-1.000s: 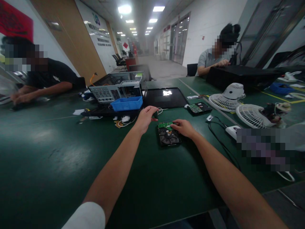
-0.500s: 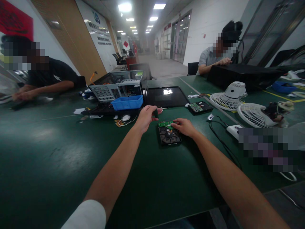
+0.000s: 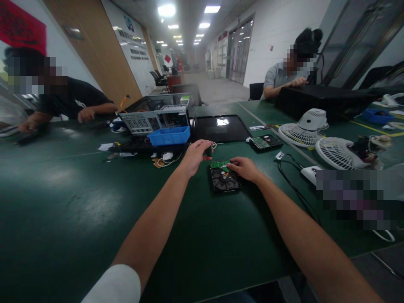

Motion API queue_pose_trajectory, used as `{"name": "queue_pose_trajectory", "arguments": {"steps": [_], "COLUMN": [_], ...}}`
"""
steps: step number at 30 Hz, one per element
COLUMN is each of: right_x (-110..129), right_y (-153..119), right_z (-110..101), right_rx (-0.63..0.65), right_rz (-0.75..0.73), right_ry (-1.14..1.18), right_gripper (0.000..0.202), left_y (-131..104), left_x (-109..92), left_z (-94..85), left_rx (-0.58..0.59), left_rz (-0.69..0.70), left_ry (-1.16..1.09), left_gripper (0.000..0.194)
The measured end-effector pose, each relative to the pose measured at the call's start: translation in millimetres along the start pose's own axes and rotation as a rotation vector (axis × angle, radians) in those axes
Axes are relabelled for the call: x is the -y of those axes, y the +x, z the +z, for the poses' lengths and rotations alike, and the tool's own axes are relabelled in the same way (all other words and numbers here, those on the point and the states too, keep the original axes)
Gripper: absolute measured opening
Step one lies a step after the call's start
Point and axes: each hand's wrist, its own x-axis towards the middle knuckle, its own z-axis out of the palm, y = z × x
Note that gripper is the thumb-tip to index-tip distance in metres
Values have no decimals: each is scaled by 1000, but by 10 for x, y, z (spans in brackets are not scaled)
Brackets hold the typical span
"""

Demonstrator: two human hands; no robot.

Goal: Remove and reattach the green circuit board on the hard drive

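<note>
Desk (image 3: 94, 235) dark green, tray (image 3: 169, 136) plain blue, circuit board (image 3: 220, 165) bright green on a black-and-grey hard drive (image 3: 225, 180), fan grilles (image 3: 297, 134) white, wall banner (image 3: 23, 25) red with dark markings, floor tape (image 3: 366, 126) yellow

No words or numbers can be read. On the white wall (image 3: 121, 12), a round blue sign (image 3: 128, 24) and rows of dark letters (image 3: 135, 45) are seen, but the letters are too blurry. Dark marks on the red poster (image 3: 23, 27) and a white mark on a black shirt (image 3: 65, 101) cannot be made out.
</note>
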Motion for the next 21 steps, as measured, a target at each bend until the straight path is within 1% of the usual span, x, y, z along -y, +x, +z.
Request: {"name": "queue_pose_trajectory", "arguments": {"steps": [5, 10, 12, 16, 18, 21], "right_x": [-5, 0, 2, -7, -16, -26], "right_y": [0, -7, -8, -1, 3, 4], "right_z": [1, -3, -5, -3, 1, 6], "right_rx": [4, 3, 6, 8, 11, 13], "right_rz": [-1, -7, -9, -4, -6, -16], "right_ry": [15, 16, 21, 24, 26, 27], "right_gripper": [40, 41, 40, 40, 40, 41], "left_y": [19, 58, 68, 77, 78, 67], "left_x": [29, 84, 95, 91, 82, 64], "left_z": [-8, -4, -7, -27, -35, -31], "left_rx": [-22, -82, -113, -170, -171, -138], "left_rz": [-32, -33, -14, 40, 56, 60], "left_ry": [-44, -67, -37, 96, 134, 142], "left_gripper": [25, 26, 27, 26, 25, 24]}}
